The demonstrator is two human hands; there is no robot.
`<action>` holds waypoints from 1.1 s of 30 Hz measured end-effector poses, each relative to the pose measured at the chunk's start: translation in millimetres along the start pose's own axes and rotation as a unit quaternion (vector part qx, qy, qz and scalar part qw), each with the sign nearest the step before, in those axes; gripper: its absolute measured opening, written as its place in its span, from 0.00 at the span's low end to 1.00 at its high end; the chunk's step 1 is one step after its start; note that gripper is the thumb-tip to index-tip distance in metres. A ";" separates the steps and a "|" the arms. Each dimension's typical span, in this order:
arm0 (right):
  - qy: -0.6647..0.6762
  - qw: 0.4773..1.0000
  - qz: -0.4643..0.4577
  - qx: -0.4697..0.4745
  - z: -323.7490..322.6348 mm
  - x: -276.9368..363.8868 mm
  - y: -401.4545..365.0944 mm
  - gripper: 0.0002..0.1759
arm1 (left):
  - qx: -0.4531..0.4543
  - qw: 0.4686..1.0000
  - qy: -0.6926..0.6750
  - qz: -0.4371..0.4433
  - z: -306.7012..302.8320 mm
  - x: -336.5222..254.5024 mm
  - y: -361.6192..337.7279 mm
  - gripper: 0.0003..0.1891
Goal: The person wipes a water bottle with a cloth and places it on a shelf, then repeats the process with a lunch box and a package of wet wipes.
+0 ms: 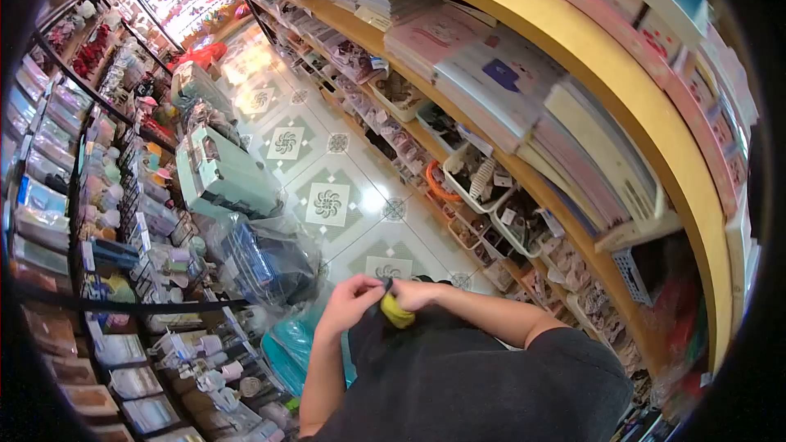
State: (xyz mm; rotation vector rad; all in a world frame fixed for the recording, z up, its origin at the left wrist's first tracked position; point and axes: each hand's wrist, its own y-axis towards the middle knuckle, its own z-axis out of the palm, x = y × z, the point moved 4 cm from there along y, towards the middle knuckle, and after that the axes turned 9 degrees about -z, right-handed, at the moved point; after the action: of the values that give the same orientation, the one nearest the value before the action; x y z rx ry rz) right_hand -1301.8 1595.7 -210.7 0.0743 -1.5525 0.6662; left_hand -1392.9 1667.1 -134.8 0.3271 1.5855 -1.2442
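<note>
Close in front of my black shirt, both hands meet at a small yellow-green bundle point(397, 312) that looks soft, with a dark strip point(387, 284) at its top. My right hand point(416, 294) is closed around the bundle's upper part. From the other side my left hand point(357, 299) comes in, thumb and fingers pinched at the dark strip. What kind of thing the bundle is I cannot tell. Its lower end hangs free below my right hand.
A patterned tile floor point(348, 155) runs down the aisle. Along the left stand a pale green suitcase point(225, 172), a plastic-wrapped dark blue bag point(266, 262) and a turquoise wrapped item point(291, 352). Wooden shelves point(589, 258) with baskets and stacked folders point(491, 74) curve along the right.
</note>
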 end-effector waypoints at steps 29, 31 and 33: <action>0.063 0.934 -0.066 -0.347 -274.1 115.9 275.4 0.20 | 0.192 0.980 0.015 0.046 -337.0 -215.6 342.9 0.11; 0.051 0.954 -0.070 -0.287 -293.1 111.9 307.0 0.19 | 0.138 0.988 -0.055 0.038 -378.9 -204.7 347.4 0.11; 0.021 0.971 -0.079 -0.223 -310.8 131.3 338.5 0.18 | 0.079 0.992 -0.098 0.026 -418.7 -196.4 346.5 0.11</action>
State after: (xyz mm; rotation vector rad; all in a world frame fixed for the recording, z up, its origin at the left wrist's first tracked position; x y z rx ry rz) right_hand -1187.7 2059.5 -227.6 -0.1526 -1.6019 0.1820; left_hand -1290.5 2232.5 -195.9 0.3347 1.3079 -1.3222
